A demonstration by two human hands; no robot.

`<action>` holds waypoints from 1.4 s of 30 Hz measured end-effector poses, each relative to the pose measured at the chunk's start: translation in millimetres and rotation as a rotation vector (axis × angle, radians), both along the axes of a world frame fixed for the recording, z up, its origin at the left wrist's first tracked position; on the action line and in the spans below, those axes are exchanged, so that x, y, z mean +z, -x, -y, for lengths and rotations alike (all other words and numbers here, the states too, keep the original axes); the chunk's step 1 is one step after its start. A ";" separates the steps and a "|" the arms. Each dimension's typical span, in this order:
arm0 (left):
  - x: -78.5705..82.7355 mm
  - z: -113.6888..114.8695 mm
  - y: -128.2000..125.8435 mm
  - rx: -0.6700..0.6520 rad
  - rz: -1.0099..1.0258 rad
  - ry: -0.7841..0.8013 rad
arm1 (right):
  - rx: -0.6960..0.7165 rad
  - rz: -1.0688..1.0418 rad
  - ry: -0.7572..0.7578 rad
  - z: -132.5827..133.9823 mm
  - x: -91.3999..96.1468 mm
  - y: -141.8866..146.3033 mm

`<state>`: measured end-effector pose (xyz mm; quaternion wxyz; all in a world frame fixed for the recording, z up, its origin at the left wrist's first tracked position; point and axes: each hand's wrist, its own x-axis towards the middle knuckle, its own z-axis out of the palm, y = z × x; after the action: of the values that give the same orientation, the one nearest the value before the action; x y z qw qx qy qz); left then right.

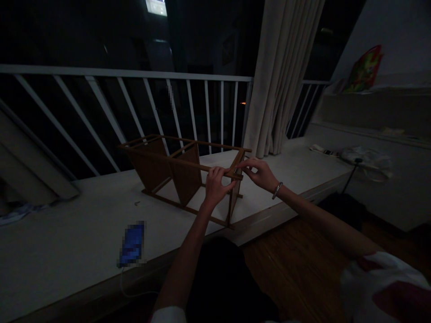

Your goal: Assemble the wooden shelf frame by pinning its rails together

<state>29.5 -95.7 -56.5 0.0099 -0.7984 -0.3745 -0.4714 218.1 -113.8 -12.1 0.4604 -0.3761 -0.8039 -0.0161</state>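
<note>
A small brown wooden shelf rack (pixel 186 163) lies on its side on the white window ledge. My left hand (pixel 216 183) is closed round its upper rail near the right end, with the thumb lower, by the end panel. At that same corner, the fingers of my right hand (pixel 257 172) are pinched together against the joint. Whatever sits between those fingertips is too small and dark to make out. A bracelet (pixel 277 190) circles my right wrist. To the left of the rack, a small L-shaped piece (pixel 136 203), like a hex key, lies on the ledge.
A blurred blue device (pixel 132 244) with a white cable lies near the ledge's front edge. White railing (pixel 188 77) runs behind the rack, with a beige curtain (pixel 281 76) at its right. A clear plastic bag (pixel 365 161) lies farther right. Wooden floor (pixel 289 251) is below.
</note>
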 end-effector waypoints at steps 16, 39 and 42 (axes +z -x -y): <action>0.7 -2.3 3.3 -0.055 0.024 0.013 | 0.083 -0.129 0.112 -2.9 -1.2 11.7; -0.4 -2.7 3.2 -0.004 -0.008 0.010 | 0.275 -0.309 0.263 -12.8 -7.1 26.2; -0.6 -3.3 3.0 -0.006 -0.002 0.008 | 0.324 -0.316 0.294 -8.3 -7.5 30.9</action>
<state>26.5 -92.5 -57.1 0.0059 -0.8001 -0.3740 -0.4690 187.2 -105.5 -19.6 0.5172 -0.3033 -0.7655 0.2334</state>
